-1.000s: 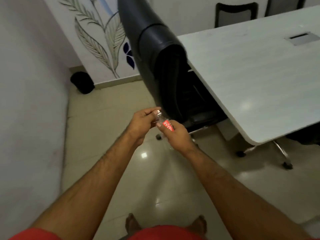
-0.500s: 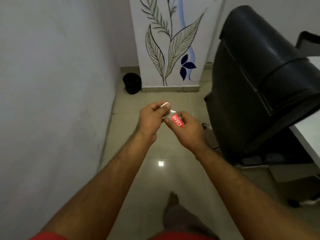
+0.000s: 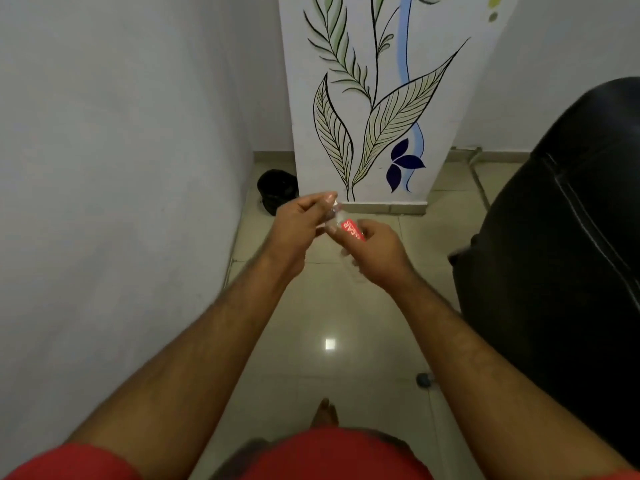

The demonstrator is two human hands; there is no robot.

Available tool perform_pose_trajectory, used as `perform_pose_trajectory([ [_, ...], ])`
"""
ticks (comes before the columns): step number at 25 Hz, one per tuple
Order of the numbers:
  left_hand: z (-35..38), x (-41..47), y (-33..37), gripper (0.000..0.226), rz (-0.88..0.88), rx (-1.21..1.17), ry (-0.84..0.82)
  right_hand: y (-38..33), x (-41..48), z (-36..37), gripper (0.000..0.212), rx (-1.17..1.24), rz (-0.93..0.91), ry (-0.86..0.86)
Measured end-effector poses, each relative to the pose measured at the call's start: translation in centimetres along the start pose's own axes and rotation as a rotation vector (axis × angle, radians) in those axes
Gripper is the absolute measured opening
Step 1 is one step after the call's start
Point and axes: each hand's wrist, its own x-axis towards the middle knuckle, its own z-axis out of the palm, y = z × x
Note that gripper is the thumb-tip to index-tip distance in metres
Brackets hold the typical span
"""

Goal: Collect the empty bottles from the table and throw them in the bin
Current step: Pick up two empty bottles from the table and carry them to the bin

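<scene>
A small clear plastic bottle with a red label (image 3: 352,231) is held in front of me, tilted, its neck pointing up and left. My right hand (image 3: 375,252) wraps around its body. My left hand (image 3: 299,225) pinches the cap end of the neck with fingertips. The bottle's lower part is blurred and see-through against the floor. A black bin (image 3: 277,190) stands on the floor in the corner ahead, partly hidden behind my left hand.
A grey wall runs along the left. A white pillar painted with leaves (image 3: 377,109) stands ahead, right of the bin. A black office chair (image 3: 561,244) fills the right side. Beige tiled floor (image 3: 329,344) lies between wall and chair.
The view has swung left, away from the table, and nearer to the corner; the bin and pillar look larger. Both hands have kept their hold on the bottle throughout.
</scene>
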Motion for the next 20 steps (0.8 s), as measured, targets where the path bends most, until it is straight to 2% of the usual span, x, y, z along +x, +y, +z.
perform_pose_trajectory([
  [2, 0.8, 4.9, 1.1, 0.03, -0.019, -0.095, -0.027, -0.8, 4.2, -1.3, 0.052, 0.068, 0.011, -0.022],
  [6, 3.2, 14.7, 1.7, 0.024, -0.098, -0.215, -0.177, 0.3, 13.0, -5.1, 0.058, 0.492, 0.19, -0.268],
  [8, 5.1, 19.3, 1.4, 0.025, -0.111, -0.21, -0.255, 1.9, 17.0, -6.5, 0.057, 0.609, 0.215, -0.3],
  [10, 7.2, 25.2, 1.6, 0.027, -0.114, -0.167, -0.321, 2.9, 21.8, -7.7, 0.055, 0.598, 0.249, -0.191],
  [12, 9.3, 32.0, 1.5, 0.026, -0.125, -0.137, -0.39, 3.3, 27.2, -9.4, 0.052, 0.476, 0.273, -0.005],
  [14, 11.8, 39.2, 1.9, 0.023, -0.189, -0.125, -0.517, 3.6, 32.7, -11.9, 0.051, 0.448, 0.296, 0.126],
  [17, 16.0, 46.5, 3.4, 0.021, -0.302, -0.172, -0.646, 3.7, 37.8, -15.4, 0.048, 0.565, 0.309, 0.159],
  [20, 23.1, 53.3, 5.1, 0.019, -0.387, -0.19, -0.797, 4.4, 42.7, -20.4, 0.044, 0.756, 0.293, 0.328],
])
